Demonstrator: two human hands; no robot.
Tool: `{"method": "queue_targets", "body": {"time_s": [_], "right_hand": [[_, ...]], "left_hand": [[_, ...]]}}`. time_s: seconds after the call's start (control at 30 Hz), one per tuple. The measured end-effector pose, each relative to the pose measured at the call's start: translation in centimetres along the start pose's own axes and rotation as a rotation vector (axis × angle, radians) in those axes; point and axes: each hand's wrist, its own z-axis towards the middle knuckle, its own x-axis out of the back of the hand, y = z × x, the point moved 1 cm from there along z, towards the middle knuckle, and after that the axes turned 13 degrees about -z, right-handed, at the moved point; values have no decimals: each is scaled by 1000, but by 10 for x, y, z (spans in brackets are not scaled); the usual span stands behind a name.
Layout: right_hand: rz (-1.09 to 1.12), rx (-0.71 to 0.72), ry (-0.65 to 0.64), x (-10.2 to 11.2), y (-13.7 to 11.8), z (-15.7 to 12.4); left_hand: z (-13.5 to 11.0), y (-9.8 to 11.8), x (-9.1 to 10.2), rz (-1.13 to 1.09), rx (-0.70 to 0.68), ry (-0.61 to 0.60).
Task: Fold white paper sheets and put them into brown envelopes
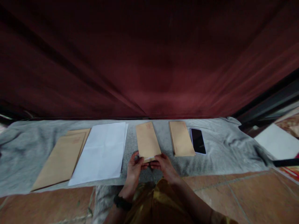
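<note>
A tan envelope [147, 140] lies lengthwise on the grey cloth [221, 149] in front of me. My left hand [135, 166] pinches its near left corner, and my right hand [163, 165] pinches its near right corner. A strip of white paper shows at the envelope's near opening between my fingers. A dark band sits on my left wrist.
A stack of tan envelopes [181, 138] and a dark phone [198, 141] lie to the right. White sheets [101, 152] and larger tan envelopes [62, 160] lie to the left. A dark red curtain [149, 62] hangs behind. Tiled floor [233, 193] runs along the near side.
</note>
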Motion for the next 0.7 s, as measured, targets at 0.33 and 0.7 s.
{"method": "queue_targets", "body": {"time_s": [0.33,0.7], "right_hand": [[-909,634,340,43,-1,-6],[-1408,935,92,29,19,-2]], "left_hand": [[4,-5,5,160,-25,-45],[-16,-5,19,466,-192,-10]]}}
